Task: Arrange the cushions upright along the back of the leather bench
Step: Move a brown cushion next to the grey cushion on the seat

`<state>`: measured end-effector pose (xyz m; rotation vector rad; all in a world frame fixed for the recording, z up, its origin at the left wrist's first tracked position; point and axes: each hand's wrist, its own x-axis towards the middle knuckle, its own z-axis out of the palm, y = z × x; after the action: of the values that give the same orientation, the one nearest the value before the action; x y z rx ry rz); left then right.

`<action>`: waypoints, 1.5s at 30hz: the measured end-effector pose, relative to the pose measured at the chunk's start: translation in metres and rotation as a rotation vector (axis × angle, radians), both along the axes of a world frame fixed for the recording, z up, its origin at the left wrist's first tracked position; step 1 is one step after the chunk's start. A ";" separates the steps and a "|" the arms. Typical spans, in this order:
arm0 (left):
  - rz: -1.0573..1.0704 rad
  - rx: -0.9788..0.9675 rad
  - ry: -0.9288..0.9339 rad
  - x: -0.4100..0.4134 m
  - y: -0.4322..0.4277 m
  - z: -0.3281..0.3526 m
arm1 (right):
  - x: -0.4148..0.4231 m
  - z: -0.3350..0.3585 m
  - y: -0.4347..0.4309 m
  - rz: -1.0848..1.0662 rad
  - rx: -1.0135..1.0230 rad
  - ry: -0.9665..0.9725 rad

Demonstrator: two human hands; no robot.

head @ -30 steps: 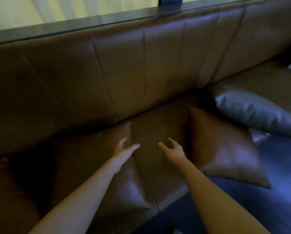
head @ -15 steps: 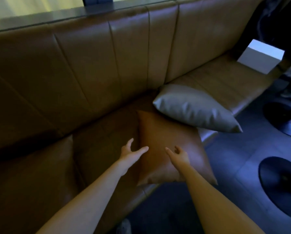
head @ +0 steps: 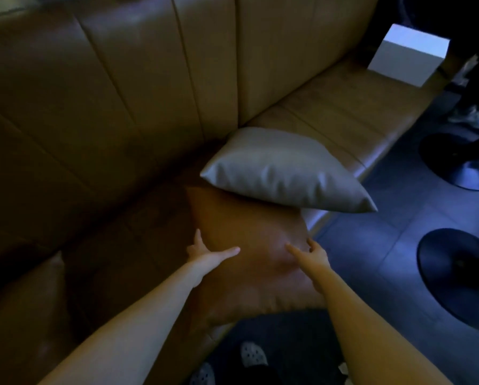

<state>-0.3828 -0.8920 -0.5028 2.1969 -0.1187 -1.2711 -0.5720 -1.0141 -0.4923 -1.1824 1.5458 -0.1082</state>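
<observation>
A brown leather cushion (head: 249,234) lies flat on the seat of the brown leather bench (head: 330,112), its front part hanging over the seat's edge. A grey cushion (head: 282,170) lies flat behind it, overlapping its far edge. My left hand (head: 205,252) rests open at the brown cushion's left side, thumb stretched across its top. Over the cushion's right part my right hand (head: 313,255) is open with fingers spread. Neither hand grips anything. Another brown cushion (head: 38,301) lies on the seat at the lower left.
A white box (head: 407,61) stands on the bench seat at the far right. Two dark round table bases (head: 460,276) sit on the tiled floor to the right. A person's legs and shoes (head: 469,118) stand near the box. My own shoes (head: 252,355) show below.
The view has swung right along the bench. Both hands have moved from bare seat onto the brown cushion, one at each side.
</observation>
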 end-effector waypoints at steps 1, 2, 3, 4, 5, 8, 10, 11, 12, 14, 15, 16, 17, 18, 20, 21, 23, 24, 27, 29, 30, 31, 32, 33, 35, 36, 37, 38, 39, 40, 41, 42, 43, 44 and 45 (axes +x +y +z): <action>0.017 0.016 -0.014 0.000 -0.006 -0.005 | -0.003 -0.006 -0.008 0.003 0.020 0.000; 0.038 0.029 -0.027 0.001 -0.011 -0.010 | -0.006 -0.012 -0.015 0.010 0.040 0.005; 0.058 0.041 -0.037 0.002 -0.016 -0.015 | -0.007 -0.017 -0.021 0.022 0.059 0.019; 0.074 0.051 -0.043 0.002 -0.019 -0.020 | -0.008 -0.023 -0.026 0.034 0.078 0.035; 0.088 0.060 -0.049 0.004 -0.021 -0.025 | -0.009 -0.028 -0.032 0.047 0.096 0.049; 0.119 0.053 -0.038 0.008 -0.023 -0.039 | -0.010 -0.048 -0.048 0.112 0.129 0.073; 0.142 0.034 -0.008 0.011 -0.022 -0.046 | -0.010 -0.060 -0.057 0.139 0.144 0.066; 0.153 0.035 0.003 0.013 -0.021 -0.048 | -0.010 -0.063 -0.061 0.145 0.150 0.054; 0.168 0.038 0.008 0.016 -0.020 -0.052 | -0.009 -0.068 -0.065 0.149 0.159 0.037; 0.183 0.020 0.012 0.015 -0.020 -0.054 | -0.012 -0.072 -0.068 0.144 0.157 0.015; 0.197 0.004 0.005 0.014 -0.021 -0.056 | -0.013 -0.075 -0.068 0.145 0.147 0.010; 0.216 -0.009 -0.010 0.012 -0.021 -0.058 | -0.013 -0.078 -0.068 0.146 0.132 0.007; 0.236 -0.019 -0.028 0.010 -0.021 -0.057 | -0.013 -0.080 -0.067 0.137 0.119 0.009; 0.255 -0.030 -0.046 0.008 -0.021 -0.057 | -0.013 -0.082 -0.066 0.122 0.108 0.007; 0.281 -0.055 -0.082 0.006 -0.021 -0.054 | -0.011 -0.079 -0.063 0.099 0.093 -0.002; 0.284 -0.067 -0.094 0.005 -0.020 -0.052 | -0.010 -0.076 -0.063 0.098 0.091 -0.005; 0.288 -0.097 -0.104 0.006 -0.019 -0.045 | -0.009 -0.070 -0.064 0.105 0.085 -0.011; 0.287 -0.109 -0.105 0.007 -0.018 -0.042 | -0.008 -0.067 -0.064 0.111 0.080 -0.016; 0.274 -0.130 -0.099 0.014 -0.008 -0.030 | -0.001 -0.056 -0.054 0.110 0.081 -0.049; 0.262 -0.129 -0.107 0.021 0.006 -0.023 | 0.006 -0.050 -0.037 0.098 0.105 -0.070; 0.259 -0.124 -0.115 0.026 0.015 -0.020 | 0.011 -0.048 -0.027 0.091 0.114 -0.082; 0.256 -0.114 -0.125 0.031 0.025 -0.017 | 0.017 -0.046 -0.016 0.092 0.119 -0.097; 0.254 -0.103 -0.138 0.038 0.036 -0.014 | 0.023 -0.045 -0.006 0.101 0.121 -0.113; 0.257 -0.092 -0.148 0.045 0.047 -0.011 | 0.031 -0.045 0.004 0.114 0.125 -0.129; 0.270 -0.083 -0.169 0.060 0.070 -0.006 | 0.050 -0.042 0.023 0.130 0.136 -0.167; 0.284 -0.082 -0.183 0.069 0.082 -0.004 | 0.061 -0.041 0.032 0.134 0.139 -0.185; 0.301 -0.079 -0.196 0.078 0.094 -0.002 | 0.072 -0.040 0.040 0.148 0.137 -0.201; 0.318 -0.077 -0.205 0.087 0.105 -0.001 | 0.084 -0.040 0.049 0.167 0.134 -0.212; 0.337 -0.076 -0.209 0.096 0.116 -0.001 | 0.096 -0.039 0.057 0.186 0.128 -0.223; 0.354 -0.075 -0.212 0.106 0.126 -0.003 | 0.107 -0.040 0.065 0.206 0.116 -0.234; 0.369 -0.070 -0.216 0.116 0.136 -0.005 | 0.117 -0.041 0.073 0.227 0.102 -0.246; 0.384 -0.069 -0.220 0.125 0.145 -0.007 | 0.127 -0.042 0.079 0.246 0.089 -0.256; 0.398 -0.071 -0.221 0.134 0.154 -0.010 | 0.136 -0.044 0.084 0.265 0.076 -0.263; 0.411 -0.073 -0.221 0.143 0.162 -0.013 | 0.145 -0.046 0.088 0.285 0.063 -0.267; 0.422 -0.069 -0.219 0.152 0.170 -0.016 | 0.154 -0.048 0.093 0.304 0.052 -0.265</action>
<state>-0.2312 -0.7221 -0.5190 2.1478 0.2030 -0.7835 -0.4183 -0.9211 -0.5401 -1.2923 1.1202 -0.0209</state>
